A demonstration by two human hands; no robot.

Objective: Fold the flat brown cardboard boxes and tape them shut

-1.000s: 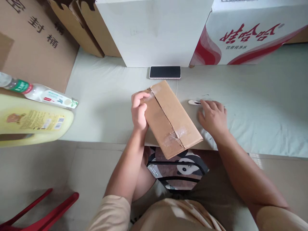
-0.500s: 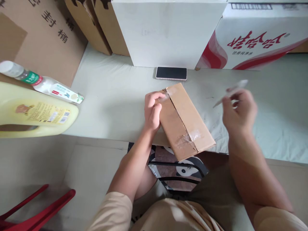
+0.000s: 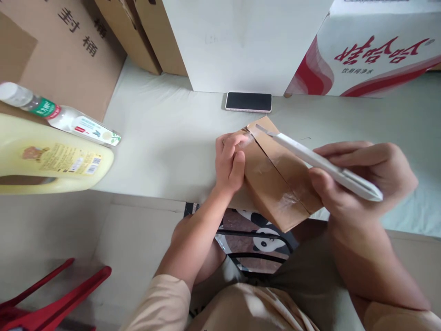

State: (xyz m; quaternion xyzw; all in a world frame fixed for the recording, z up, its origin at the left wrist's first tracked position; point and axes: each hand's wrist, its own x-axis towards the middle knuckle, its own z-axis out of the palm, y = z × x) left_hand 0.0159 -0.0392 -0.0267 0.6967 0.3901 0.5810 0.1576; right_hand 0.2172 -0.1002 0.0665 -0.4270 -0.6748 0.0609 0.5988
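Note:
A small brown cardboard box (image 3: 272, 177) lies tilted at the table's front edge, with a seam along its top and clear tape near both ends. My left hand (image 3: 230, 163) grips its left side near the far end, fingers on the tape. My right hand (image 3: 365, 177) holds a white utility knife (image 3: 327, 168) between thumb and fingers. The knife's thin blade points to the far left, over the far end of the box by the seam; whether it touches the cardboard I cannot tell.
A phone (image 3: 248, 102) lies beyond the box, before a white carton (image 3: 241, 50). A red-and-white carton (image 3: 372, 59) stands far right. At left are a yellow jug (image 3: 58, 156), a bottle (image 3: 44, 108) and a large brown carton (image 3: 76, 59). Red chair parts (image 3: 69, 299) show lower left.
My right hand has brought the knife from the right to over the box, blade toward its far end. The box, still in my left hand, has shifted slightly right and tilted.

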